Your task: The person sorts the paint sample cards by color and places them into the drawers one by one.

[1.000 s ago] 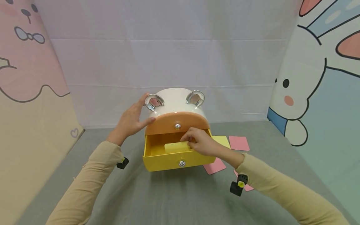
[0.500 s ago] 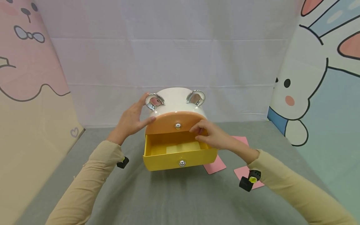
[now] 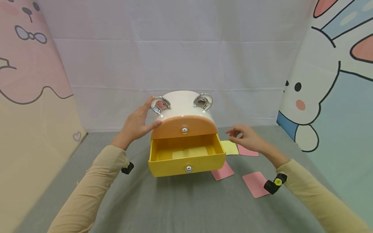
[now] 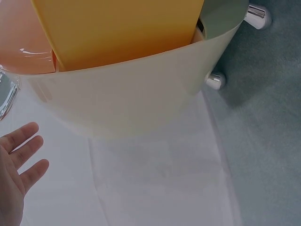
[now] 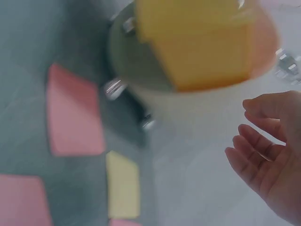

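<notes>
Left sleeve, right sleeve: long, tan, creased along the forearm. Left wrist camera, right wrist camera: black, boxy, yellow accents.

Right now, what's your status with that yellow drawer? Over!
Left grip at the white box's side. Right grip empty, to the box's right. Yellow drawer open, pale yellow card inside. Nothing seen blocking the drawer.

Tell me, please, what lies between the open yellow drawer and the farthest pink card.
In the head view, a yellow card lies on the grey surface between the yellow drawer and that pink card.
</notes>
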Demonstrator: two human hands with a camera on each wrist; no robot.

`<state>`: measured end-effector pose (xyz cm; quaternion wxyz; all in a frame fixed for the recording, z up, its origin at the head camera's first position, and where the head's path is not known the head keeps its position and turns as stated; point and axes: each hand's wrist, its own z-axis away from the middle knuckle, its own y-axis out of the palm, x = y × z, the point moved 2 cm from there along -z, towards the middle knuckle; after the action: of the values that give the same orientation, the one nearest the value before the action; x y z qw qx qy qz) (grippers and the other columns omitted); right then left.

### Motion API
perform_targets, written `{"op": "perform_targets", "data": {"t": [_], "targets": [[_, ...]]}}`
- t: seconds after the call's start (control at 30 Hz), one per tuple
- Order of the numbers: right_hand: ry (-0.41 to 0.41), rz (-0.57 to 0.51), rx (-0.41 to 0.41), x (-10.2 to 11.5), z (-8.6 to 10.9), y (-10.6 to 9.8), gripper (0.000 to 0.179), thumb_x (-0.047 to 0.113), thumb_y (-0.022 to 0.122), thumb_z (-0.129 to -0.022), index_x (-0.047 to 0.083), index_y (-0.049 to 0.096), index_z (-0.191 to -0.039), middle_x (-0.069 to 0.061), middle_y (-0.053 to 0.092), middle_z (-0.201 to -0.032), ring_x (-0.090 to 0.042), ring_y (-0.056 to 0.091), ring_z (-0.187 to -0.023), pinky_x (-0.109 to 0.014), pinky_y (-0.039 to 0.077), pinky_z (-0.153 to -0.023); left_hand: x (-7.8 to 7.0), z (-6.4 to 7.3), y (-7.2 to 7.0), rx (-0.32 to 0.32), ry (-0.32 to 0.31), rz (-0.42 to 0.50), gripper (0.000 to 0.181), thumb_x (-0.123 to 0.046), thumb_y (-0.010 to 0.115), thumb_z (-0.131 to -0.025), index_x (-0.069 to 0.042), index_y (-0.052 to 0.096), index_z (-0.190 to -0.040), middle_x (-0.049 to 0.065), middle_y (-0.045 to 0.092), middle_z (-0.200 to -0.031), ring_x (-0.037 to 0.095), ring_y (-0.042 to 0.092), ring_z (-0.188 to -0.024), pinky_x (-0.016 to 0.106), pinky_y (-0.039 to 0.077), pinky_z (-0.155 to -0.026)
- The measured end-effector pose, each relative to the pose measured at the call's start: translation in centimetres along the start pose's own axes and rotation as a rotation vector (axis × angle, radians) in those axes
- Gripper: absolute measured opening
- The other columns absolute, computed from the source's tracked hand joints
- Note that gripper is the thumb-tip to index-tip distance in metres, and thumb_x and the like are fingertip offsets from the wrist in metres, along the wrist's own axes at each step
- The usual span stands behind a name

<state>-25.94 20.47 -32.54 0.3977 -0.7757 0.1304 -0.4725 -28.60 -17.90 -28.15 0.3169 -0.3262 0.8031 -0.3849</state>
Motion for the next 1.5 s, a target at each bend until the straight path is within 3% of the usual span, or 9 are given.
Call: {"op": "perform_targets", "data": {"t": [0.23,0.4,0.53,0.73,0.9,1.2,1.5], "targets": [[0.054,0.084,0.006,-5.6,0.8,2.5,0.025,0.009,0.063,-0.083,-0.005,0.06,-0.104,-0.017,0.06,-0.1,-0.026,0.055,-0.086,-0.032,0.05,-0.069,0.0,-0.2,0.1,-0.005,0.013,-0.003,0.086,-0.058,0.053,-0.082,-0.024,0.01,-0.147,0.018,0.044,-0.134,0.037,0.045,-0.116,0.055,0.04,-0.089],[0.048,0.081,-0.025,-8.0,0.6,3.9,0.027,0.005,0.063,-0.081,-0.012,0.059,-0.102,-0.025,0.058,-0.099,-0.035,0.053,-0.087,-0.044,0.05,-0.072,0.0,-0.1,0.0,-0.013,0.008,0.003,0.085,-0.056,0.055,-0.082,-0.023,0.01,-0.147,0.018,0.043,-0.135,0.037,0.046,-0.116,0.054,0.04,-0.088],[0.099,0.09,-0.062,-9.5,0.4,4.7,0.025,0.005,0.064,-0.081,-0.011,0.06,-0.1,-0.023,0.059,-0.097,-0.035,0.054,-0.087,-0.047,0.048,-0.074,0.0,-0.1,0.0,-0.01,0.01,0.0,0.086,-0.056,0.055,-0.082,-0.024,0.009,-0.147,0.018,0.043,-0.135,0.037,0.045,-0.116,0.054,0.04,-0.089],[0.144,0.094,-0.1,-11.1,-0.2,5.3,0.025,0.006,0.063,-0.082,-0.009,0.06,-0.102,-0.021,0.058,-0.097,-0.032,0.052,-0.085,-0.045,0.046,-0.073,0.3,0.0,0.0,-0.011,0.019,-0.005,0.086,-0.057,0.054,-0.082,-0.023,0.009,-0.147,0.018,0.043,-0.135,0.037,0.045,-0.117,0.054,0.039,-0.09],[0.162,0.128,-0.086,-12.5,-1.0,5.4,0.029,0.004,0.064,-0.079,-0.01,0.06,-0.104,-0.02,0.056,-0.09,-0.029,0.049,-0.078,-0.038,0.041,-0.066,0.3,0.0,0.1,-0.014,0.022,-0.003,0.086,-0.057,0.054,-0.082,-0.024,0.009,-0.147,0.018,0.044,-0.135,0.036,0.046,-0.116,0.054,0.04,-0.089],[0.16,0.192,-0.015,-13.5,-1.9,5.3,0.034,0.006,0.063,-0.076,-0.011,0.059,-0.106,-0.026,0.058,-0.104,-0.04,0.052,-0.099,-0.053,0.039,-0.087,0.4,0.1,0.0,-0.02,0.017,-0.001,0.086,-0.057,0.055,-0.082,-0.024,0.009,-0.147,0.018,0.043,-0.136,0.036,0.045,-0.117,0.054,0.039,-0.09],[0.172,0.21,0.06,-13.6,-2.0,5.4,0.042,0.011,0.065,-0.074,-0.01,0.057,-0.109,-0.024,0.057,-0.106,-0.037,0.051,-0.098,-0.051,0.039,-0.088,0.1,0.1,0.0,-0.01,0.012,-0.002,0.086,-0.056,0.055,-0.082,-0.024,0.009,-0.147,0.019,0.045,-0.133,0.036,0.046,-0.116,0.054,0.039,-0.09]]}}
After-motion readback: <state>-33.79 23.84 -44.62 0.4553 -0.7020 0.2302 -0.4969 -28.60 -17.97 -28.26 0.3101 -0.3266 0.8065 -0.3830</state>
